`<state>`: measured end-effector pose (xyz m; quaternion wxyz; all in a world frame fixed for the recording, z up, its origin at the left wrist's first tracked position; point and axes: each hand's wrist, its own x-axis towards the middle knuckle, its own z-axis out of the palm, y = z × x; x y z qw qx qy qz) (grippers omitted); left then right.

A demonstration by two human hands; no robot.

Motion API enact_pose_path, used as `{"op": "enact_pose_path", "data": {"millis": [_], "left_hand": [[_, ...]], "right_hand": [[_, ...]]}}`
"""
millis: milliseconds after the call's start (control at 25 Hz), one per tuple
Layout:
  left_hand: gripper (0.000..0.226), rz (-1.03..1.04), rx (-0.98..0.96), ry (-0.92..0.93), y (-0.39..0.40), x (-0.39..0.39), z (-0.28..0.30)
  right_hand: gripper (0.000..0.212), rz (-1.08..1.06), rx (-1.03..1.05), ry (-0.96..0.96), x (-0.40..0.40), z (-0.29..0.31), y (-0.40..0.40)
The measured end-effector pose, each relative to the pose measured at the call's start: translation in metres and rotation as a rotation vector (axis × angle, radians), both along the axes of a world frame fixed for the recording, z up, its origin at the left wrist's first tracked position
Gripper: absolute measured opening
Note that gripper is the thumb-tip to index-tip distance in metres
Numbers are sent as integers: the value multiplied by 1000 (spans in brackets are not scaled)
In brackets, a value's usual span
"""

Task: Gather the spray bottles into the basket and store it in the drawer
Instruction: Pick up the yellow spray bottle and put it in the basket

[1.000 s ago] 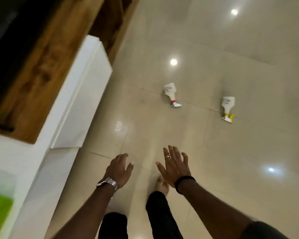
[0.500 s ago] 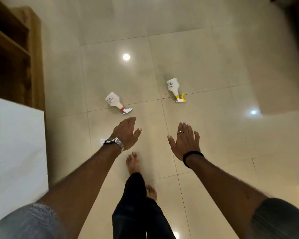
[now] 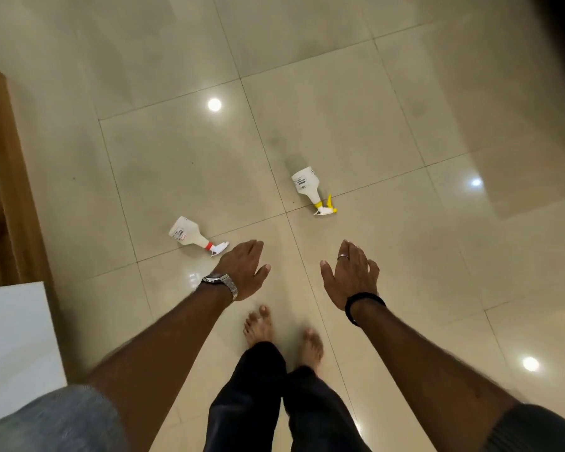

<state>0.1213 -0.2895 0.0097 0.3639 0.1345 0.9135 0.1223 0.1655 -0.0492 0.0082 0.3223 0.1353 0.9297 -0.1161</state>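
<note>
Two white spray bottles lie on their sides on the glossy tiled floor. The one with a red collar (image 3: 190,235) is at the left, its nozzle pointing right. The one with a yellow trigger (image 3: 310,187) lies farther off, right of centre. My left hand (image 3: 244,270) hovers open just right of the red-collar bottle's nozzle, apart from it. Held out flat and empty, my right hand (image 3: 350,275) is below and right of the yellow-trigger bottle. No basket is in view.
A white cabinet top (image 3: 13,340) fills the lower left corner, with a wooden shelf unit (image 3: 4,190) behind it along the left edge. My bare feet (image 3: 284,334) stand on the tiles below my hands. Ceiling lights reflect in the floor.
The view has swung right, away from the cabinet, and closed in on the bottles. Both hands have moved forward; the left one has come near the red-collar bottle.
</note>
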Motion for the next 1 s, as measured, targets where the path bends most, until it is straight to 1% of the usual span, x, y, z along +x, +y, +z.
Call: {"op": "enact_pose_path", "data": {"millis": [160,280,400,480,600,720,800,880,1000], "left_hand": [[59,-43,-28,12,10,-60,-21],[60,-38,-30,0,32,-118,-49],[59,-61,-29,19,58,-172,-91],[58,-85,-13,22,80,-208,-131],[59,-136,-6,12,109,-238,-185],[61,-223,-40,3,130,-257,-228],[61,-316,-60,41,141,-270,-253],[60,-399,-68,93,154,-290,-280],[58,-480,-90,113,170,-314,-321]], "right_hand": [[73,-62,-60,-20,-56,-23,9],[73,-136,-115,-76,-105,-59,18],[73,-237,-152,-102,-143,-108,25],[71,-324,-174,-133,-172,-148,31],[62,-483,-203,-193,-202,-199,34],[51,-719,-268,-283,-226,-237,29],[49,-891,-360,-328,-241,-259,22],[51,-1128,-458,-376,-262,-283,17],[51,-1583,-687,-461,-284,-319,8]]}}
